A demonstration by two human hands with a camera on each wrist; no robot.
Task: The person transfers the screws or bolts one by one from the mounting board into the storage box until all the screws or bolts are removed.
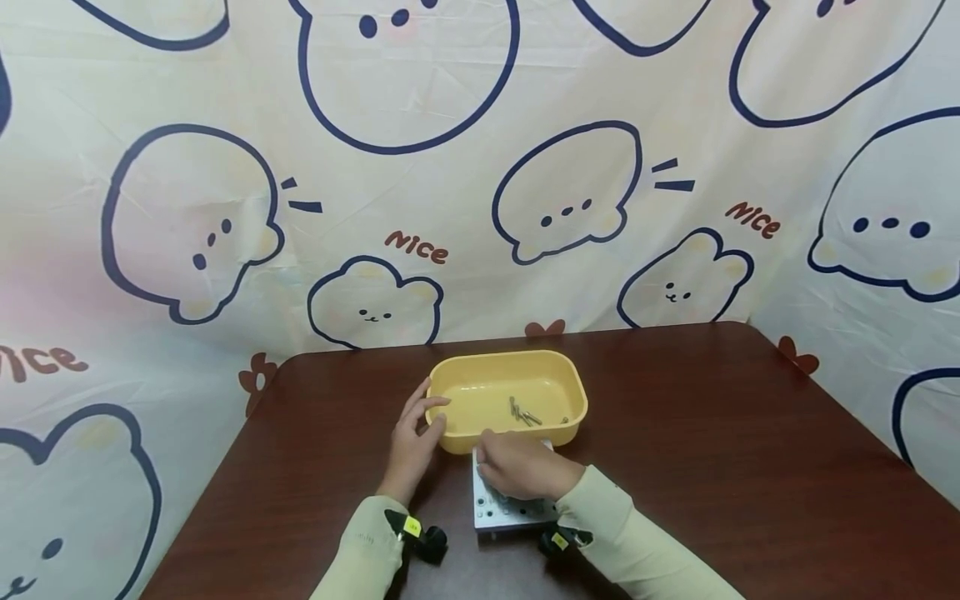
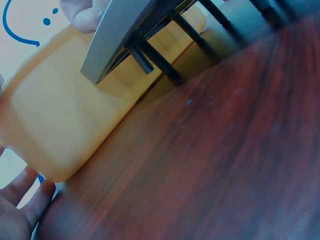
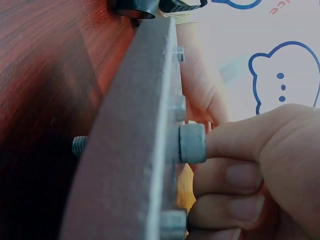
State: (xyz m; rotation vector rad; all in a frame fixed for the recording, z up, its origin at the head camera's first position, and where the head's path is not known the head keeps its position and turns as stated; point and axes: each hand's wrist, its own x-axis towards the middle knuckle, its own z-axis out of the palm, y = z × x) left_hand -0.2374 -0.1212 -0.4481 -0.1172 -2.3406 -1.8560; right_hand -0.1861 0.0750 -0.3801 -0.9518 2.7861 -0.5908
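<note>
A silver metal plate [image 1: 491,510] with several holes lies before the yellow tub [image 1: 450,442]. Threaded bolts [image 2: 187,32] stick out beneath it, and several bolt heads show on its top side. My right hand [image 1: 525,467] is over the plate and pinches the socket-head bolt [image 3: 193,143], whose head stands a little proud of the surface; its other fingers are curled. My left hand [image 1: 412,442] rests at the tub's left end, fingers spread on the rim and outer wall; in the left wrist view its fingertips [image 2: 42,197] touch the tub's lower corner.
Several loose brass-coloured bolts [image 1: 525,414] lie in the tub, with a small piece [image 1: 565,420] near its right wall. Both stand on a dark brown wooden table [image 1: 712,450]. A cartoon-print cloth [image 1: 465,200] hangs behind. Small black cameras are strapped to both wrists.
</note>
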